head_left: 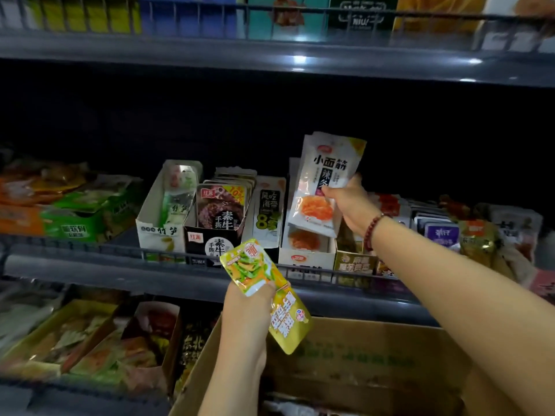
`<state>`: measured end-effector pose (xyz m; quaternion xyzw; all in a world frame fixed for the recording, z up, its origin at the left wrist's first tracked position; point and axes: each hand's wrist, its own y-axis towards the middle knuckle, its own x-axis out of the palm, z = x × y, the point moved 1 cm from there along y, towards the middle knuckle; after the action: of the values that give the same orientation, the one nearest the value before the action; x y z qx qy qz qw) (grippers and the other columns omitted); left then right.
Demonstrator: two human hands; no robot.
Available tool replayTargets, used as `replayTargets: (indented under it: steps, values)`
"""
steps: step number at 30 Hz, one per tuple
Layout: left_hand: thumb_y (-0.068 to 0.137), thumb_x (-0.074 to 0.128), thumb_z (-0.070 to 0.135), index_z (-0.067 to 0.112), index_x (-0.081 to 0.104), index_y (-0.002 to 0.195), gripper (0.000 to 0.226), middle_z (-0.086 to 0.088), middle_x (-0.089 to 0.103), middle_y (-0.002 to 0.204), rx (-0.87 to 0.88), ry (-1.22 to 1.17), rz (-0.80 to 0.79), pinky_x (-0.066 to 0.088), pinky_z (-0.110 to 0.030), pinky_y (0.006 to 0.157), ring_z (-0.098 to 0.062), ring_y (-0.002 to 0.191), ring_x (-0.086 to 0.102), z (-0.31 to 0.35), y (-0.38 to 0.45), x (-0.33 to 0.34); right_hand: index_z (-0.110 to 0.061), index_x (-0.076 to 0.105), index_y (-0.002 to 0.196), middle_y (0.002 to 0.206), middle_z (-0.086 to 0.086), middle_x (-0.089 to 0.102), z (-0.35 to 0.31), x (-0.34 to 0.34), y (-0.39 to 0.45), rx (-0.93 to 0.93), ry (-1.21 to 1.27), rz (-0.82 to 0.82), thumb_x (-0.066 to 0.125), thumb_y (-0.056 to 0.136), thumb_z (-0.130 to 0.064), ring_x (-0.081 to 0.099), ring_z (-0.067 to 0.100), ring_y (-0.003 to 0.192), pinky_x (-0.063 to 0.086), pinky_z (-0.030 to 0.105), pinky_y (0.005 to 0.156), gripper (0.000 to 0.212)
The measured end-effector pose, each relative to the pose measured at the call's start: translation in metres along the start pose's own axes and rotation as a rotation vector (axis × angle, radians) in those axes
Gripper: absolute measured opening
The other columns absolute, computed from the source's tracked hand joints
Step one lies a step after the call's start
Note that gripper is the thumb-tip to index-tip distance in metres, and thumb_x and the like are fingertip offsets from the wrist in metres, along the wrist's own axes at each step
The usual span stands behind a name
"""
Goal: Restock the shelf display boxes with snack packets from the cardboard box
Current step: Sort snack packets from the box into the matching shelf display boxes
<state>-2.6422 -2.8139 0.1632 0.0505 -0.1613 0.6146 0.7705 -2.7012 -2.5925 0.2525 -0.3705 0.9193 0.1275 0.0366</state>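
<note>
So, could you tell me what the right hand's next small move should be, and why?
Probably lower the white packets into the white box right below. The right hand pinches them just above that box, which holds matching orange-printed packets and seems to have room. The left hand holds yellow packets over the cardboard box.

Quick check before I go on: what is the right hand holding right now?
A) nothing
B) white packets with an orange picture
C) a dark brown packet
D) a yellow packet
B: the right hand grips white packets with an orange picture above the white display box on the shelf, while the yellow packet is in the left hand.
</note>
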Motion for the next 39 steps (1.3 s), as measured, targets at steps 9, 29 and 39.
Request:
replayTargets:
  steps: [9, 29, 39]
  values:
    - [0.094, 0.056, 0.002, 0.011, 0.063, 0.101, 0.014, -0.012, 0.070, 0.097, -0.040, 0.003, -0.066, 0.053, -0.043, 0.084, -0.029, 0.092, 0.067, -0.008, 0.004, 0.007, -0.011, 0.034, 0.134, 0.121, -0.002, 0.052, 0.027, 0.016, 0.014, -0.163, -0.514, -0.143, 0.079, 0.075, -0.017, 0.054, 0.017, 0.107, 0.048, 0.032, 0.084, 0.074]
    - [0.092, 0.063, 0.010, 0.009, 0.068, 0.095, 0.007, -0.006, 0.076, 0.083, -0.055, -0.030, -0.132, 0.055, -0.037, 0.071, -0.024, 0.079, 0.072, -0.004, -0.006, 0.014, -0.018, 0.054, 0.125, 0.119, 0.003, 0.058, 0.014, -0.028, -0.061, -0.210, -0.583, -0.173, 0.063, 0.087, -0.041, 0.058, 0.019, 0.106, 0.051, 0.028, 0.084, 0.046]
    - [0.094, 0.058, 0.011, 0.010, 0.064, 0.102, 0.010, -0.007, 0.074, 0.088, -0.179, -0.266, -0.127, 0.052, -0.033, 0.064, -0.019, 0.074, 0.071, -0.008, -0.025, 0.049, -0.014, 0.069, 0.076, 0.087, 0.004, 0.073, 0.023, -0.084, -0.138, 0.133, -0.403, -0.674, 0.073, 0.080, -0.021, 0.067, 0.013, 0.084, 0.055, 0.029, 0.080, 0.010]
